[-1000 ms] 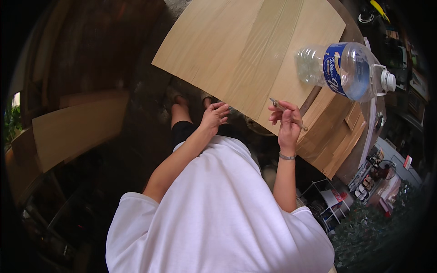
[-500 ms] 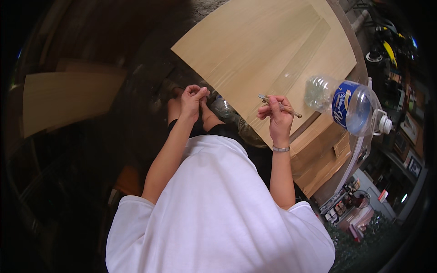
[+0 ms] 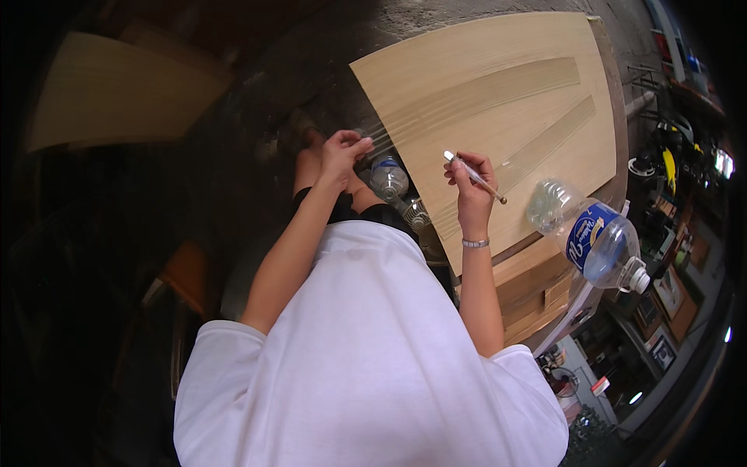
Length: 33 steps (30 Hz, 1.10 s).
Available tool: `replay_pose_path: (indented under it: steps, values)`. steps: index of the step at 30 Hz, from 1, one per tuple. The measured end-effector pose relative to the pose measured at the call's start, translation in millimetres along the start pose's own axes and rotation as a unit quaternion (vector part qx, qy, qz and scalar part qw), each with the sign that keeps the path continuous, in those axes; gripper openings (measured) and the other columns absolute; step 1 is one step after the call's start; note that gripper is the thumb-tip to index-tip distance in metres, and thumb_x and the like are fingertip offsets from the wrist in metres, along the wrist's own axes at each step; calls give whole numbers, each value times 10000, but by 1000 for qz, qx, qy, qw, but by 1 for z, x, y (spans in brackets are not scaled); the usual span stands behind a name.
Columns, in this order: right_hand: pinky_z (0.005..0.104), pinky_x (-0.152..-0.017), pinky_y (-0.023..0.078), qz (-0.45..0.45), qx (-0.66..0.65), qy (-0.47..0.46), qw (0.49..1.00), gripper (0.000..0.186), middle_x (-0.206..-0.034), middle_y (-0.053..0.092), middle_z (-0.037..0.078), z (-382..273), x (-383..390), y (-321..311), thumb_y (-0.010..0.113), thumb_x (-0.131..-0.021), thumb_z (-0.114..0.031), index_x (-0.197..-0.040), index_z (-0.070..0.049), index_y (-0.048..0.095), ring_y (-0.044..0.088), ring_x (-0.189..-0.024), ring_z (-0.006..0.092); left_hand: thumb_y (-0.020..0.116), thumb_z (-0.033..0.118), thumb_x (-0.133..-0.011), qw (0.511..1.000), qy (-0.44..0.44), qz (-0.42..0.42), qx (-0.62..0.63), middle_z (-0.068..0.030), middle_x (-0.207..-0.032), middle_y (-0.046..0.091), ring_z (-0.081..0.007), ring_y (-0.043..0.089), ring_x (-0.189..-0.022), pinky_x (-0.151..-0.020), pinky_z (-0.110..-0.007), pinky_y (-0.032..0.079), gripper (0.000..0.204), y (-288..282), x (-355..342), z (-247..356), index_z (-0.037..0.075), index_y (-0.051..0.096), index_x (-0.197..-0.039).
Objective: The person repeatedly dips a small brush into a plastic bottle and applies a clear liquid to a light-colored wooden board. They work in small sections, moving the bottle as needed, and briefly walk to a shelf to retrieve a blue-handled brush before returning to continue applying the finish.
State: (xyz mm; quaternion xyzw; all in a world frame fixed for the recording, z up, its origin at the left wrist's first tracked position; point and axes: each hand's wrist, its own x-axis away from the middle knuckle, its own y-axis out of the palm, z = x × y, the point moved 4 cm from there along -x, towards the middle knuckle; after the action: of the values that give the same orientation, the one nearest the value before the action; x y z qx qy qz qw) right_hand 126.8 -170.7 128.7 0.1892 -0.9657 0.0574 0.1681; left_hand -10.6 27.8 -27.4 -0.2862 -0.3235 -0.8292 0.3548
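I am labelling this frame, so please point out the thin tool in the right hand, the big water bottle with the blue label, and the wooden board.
thin tool (image 3: 476, 177), head view, middle of its shaft.
big water bottle (image 3: 589, 236), head view, blue label.
wooden board (image 3: 498, 86), head view, bare top face.

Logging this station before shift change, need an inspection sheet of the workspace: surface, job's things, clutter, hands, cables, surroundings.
Surface: pale wooden panel lying flat on stacked boards.
Job's things: thin pen-like tool; clear film strip stretched across the panel.
Clutter: large clear water bottle on its side at the panel's edge; smaller bottles below, near the knees.
Hands: left hand pinches the film's end; right hand has its grip on the tool.
Cables: nothing seen.
Surroundings: dark floor; another pale board to the left; cluttered shelves to the right.
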Motion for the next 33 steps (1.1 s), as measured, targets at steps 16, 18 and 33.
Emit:
replay_pose_path:
  steps: [16, 18, 33]
  values:
    - [196, -553, 452, -192, 137, -35, 971, 148, -819, 683, 89, 33, -78, 68, 619, -950, -98, -1061, -8, 585, 601, -655, 89, 781, 70, -809, 998, 31, 29, 47, -51, -843, 683, -115, 663, -730, -628, -227, 524, 195, 28, -12, -4, 11, 642, -932]
    - [200, -561, 457, -196, 173, -57, 964, 148, -823, 680, 85, 38, -87, 74, 628, -945, -104, -1043, 0, 586, 601, -665, 88, 780, 68, -810, 998, 35, 41, 40, -48, -832, 684, -111, 660, -715, -623, -221, 521, 188, 28, -15, -2, 13, 644, -927]
    - [202, -523, 454, -200, 183, -62, 961, 152, -796, 683, 79, 38, -93, 85, 641, -939, -106, -1017, 10, 580, 633, -649, 102, 766, 54, -820, 995, 48, 64, 58, -36, -801, 682, -88, 631, -693, -627, -216, 504, 169, 20, -7, -12, 3, 646, -928]
